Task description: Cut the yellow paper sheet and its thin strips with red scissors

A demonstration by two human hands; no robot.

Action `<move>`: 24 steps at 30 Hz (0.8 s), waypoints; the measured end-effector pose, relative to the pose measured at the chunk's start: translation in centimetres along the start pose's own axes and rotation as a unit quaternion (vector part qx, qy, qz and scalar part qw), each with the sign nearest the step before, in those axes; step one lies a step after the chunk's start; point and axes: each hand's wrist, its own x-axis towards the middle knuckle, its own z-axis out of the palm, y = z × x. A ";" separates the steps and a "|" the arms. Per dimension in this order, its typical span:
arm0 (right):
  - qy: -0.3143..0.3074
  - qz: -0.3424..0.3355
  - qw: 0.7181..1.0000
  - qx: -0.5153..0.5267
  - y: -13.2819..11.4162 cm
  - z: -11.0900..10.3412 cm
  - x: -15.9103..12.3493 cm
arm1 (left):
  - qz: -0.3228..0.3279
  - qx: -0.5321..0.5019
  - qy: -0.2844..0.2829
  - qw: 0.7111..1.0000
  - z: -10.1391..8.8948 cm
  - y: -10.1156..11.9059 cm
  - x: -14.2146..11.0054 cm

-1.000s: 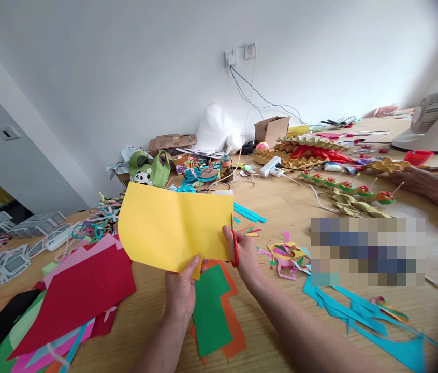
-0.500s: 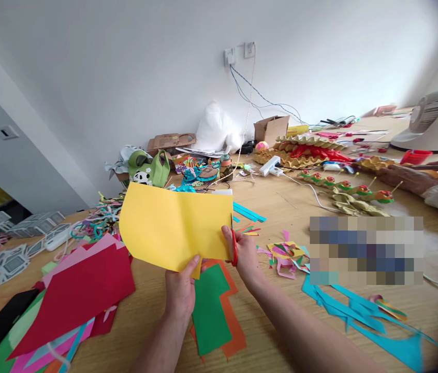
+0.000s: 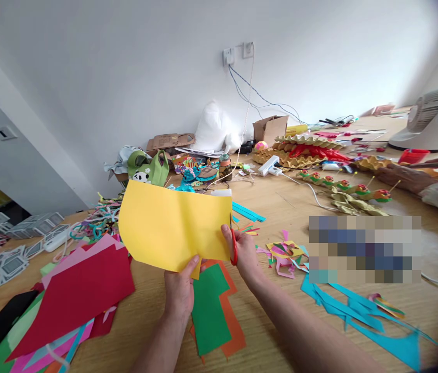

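A large sheet of yellow paper is held up over the table, with a notch in its lower right edge. My left hand pinches its lower edge, thumb in front and fingers behind. Closed round the red handle of a pair of scissors is my right hand, at the sheet's right edge. The dark blade points upward along that edge; much of it is hidden. Below the sheet, a cut green paper lies on an orange paper.
Red paper tops a stack at left. Paper scraps and blue offcuts lie at right. A power strip, green bag and fan stand further back. Another person's hand is at far right.
Both hands, the scissors and the yellow sheet stay almost where they were. The sheet's upper edge and crease have shifted slightly, and the whole view has moved a little.
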 end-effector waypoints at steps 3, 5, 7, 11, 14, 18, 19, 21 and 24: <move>0.013 0.011 1.000 -0.011 0.0 -0.1 0.2 | 0.012 0.009 -0.011 1.000 -0.1 -0.1 0.0; 0.016 0.015 1.000 -0.015 -0.1 -0.1 0.2 | 0.018 0.018 -0.011 1.000 -0.1 -0.1 0.1; 0.026 0.015 0.999 -0.019 -0.4 0.0 0.1 | 0.022 0.025 -0.011 0.999 -0.2 -0.1 0.1; 0.058 0.006 0.998 -0.035 -1.0 0.2 0.0 | 0.032 0.028 -0.026 0.999 -0.3 -0.1 0.1; 0.060 0.005 0.998 -0.030 -1.1 0.1 0.0 | 0.035 0.030 -0.032 0.998 -0.3 -0.1 0.0; 0.054 0.000 0.998 -0.042 -0.9 -0.2 0.2 | 0.038 0.030 -0.036 0.998 -0.3 -0.2 0.1; 0.053 0.001 0.998 -0.044 -0.9 -0.2 0.2 | 0.039 0.030 -0.037 0.998 -0.3 -0.2 0.1; 0.056 0.001 0.997 -0.044 -1.0 -0.1 0.2 | 0.040 0.029 -0.039 0.998 -0.2 -0.1 0.0; 0.066 0.000 0.997 -0.037 -1.2 0.1 0.1 | 0.040 0.030 -0.037 0.998 -0.1 0.1 -0.1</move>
